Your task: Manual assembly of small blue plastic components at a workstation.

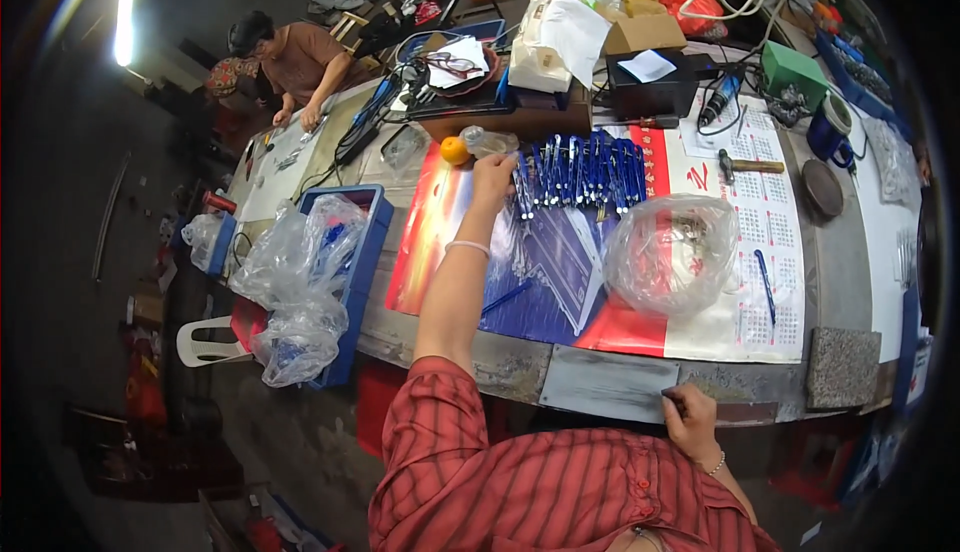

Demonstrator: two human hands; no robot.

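Observation:
My left hand reaches across the table to the left end of a row of blue pens with whitish tips. Its fingers are closed at the leftmost pen of the row. My right hand rests at the near table edge, beside a grey metal plate. Its fingers are curled in, and whatever they may hold is hidden. One loose blue pen lies on the poster near my left forearm. Another blue pen lies on the calendar part at the right.
A clear plastic bag sits mid-table. An orange lies beside my left hand. A hammer and a stone block are at the right. Bags fill a blue crate at the left. Another person works at the far left.

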